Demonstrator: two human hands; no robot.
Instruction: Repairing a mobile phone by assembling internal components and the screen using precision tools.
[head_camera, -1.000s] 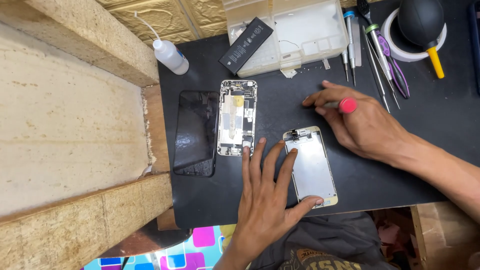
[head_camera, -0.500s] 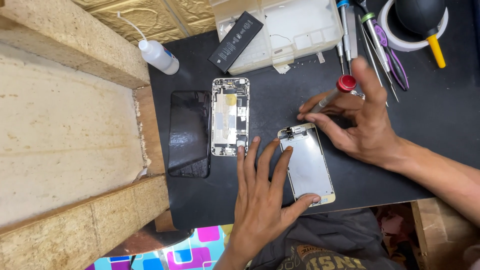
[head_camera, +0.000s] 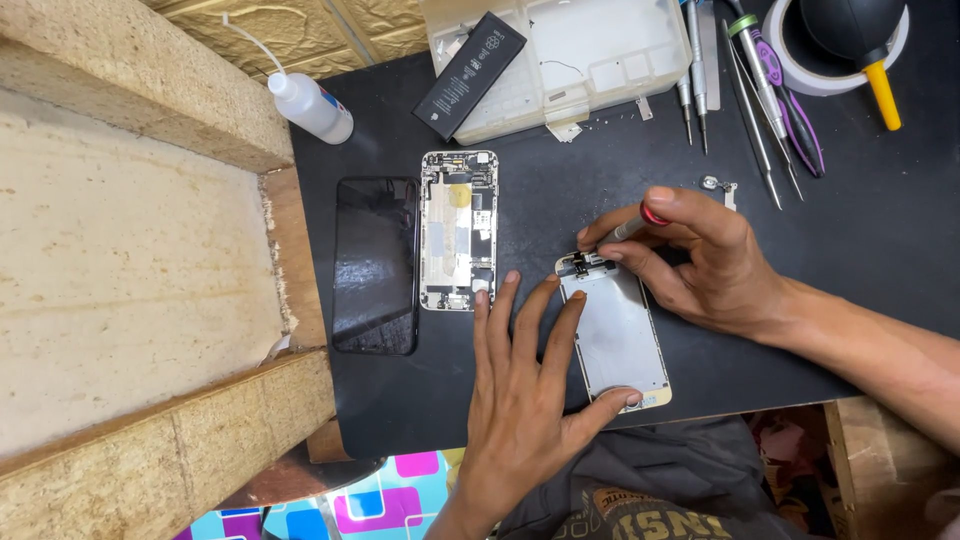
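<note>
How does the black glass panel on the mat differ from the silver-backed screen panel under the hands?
The black glass panel lies untouched, dark and glossy; the silver-backed screen panel shows a pale metal plate, pinned by the left hand, with the right hand holding a red-capped screwdriver at its top edge. Both lie flat.

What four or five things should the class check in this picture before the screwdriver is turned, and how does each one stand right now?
1. Screen panel held down: ok; the left hand lies flat beside it, thumb pressing its lower edge.
2. Screwdriver gripped: ok; the right hand pinches it, tip pointing at the panel's top end.
3. Tip seated in a screw: cannot tell; too small to see.
4. Opened phone body clear of the hands: not ok; a left fingertip reaches its lower corner.
5. Spare tools within reach: ok; they lie on the black mat above the right hand.
</note>
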